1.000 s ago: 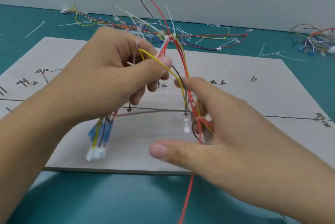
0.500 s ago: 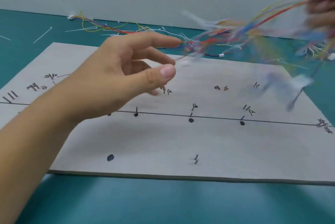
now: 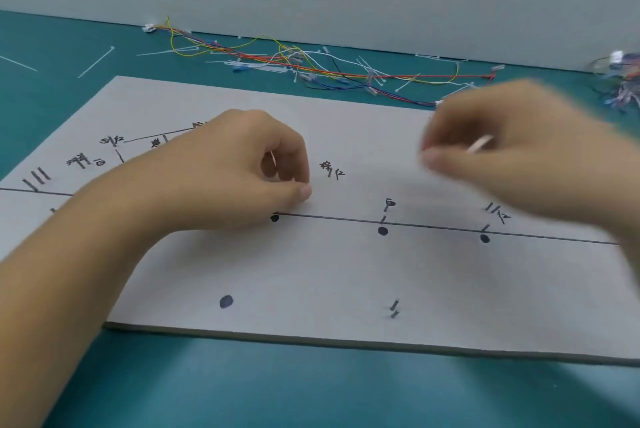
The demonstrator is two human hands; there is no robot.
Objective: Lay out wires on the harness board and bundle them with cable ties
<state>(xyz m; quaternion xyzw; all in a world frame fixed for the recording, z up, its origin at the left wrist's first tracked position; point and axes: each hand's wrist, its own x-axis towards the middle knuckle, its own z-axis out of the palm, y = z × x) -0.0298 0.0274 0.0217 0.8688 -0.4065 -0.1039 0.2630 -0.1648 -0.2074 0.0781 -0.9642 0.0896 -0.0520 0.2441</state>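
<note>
The left hand [image 3: 221,168] is low over the board [image 3: 311,271], fingers curled to the thumb; a pale sliver shows in its crook, but I cannot tell whether it is gripped. The right hand [image 3: 512,150], blurred, pinches a thin white cable tie [image 3: 479,144]. The wires [image 3: 311,67] lie heaped on the table [image 3: 242,386] beyond the board.

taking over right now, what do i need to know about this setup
Left hand: curled over the board, thumb meeting fingertips; unclear if it holds anything.
Right hand: blurred, pinches a thin white strip, probably a cable tie.
No wires on the board; loose wires lie on the mat behind it, another tangle far right.
Nothing laid out yet. Left to do: lay wires, tie them.
</note>
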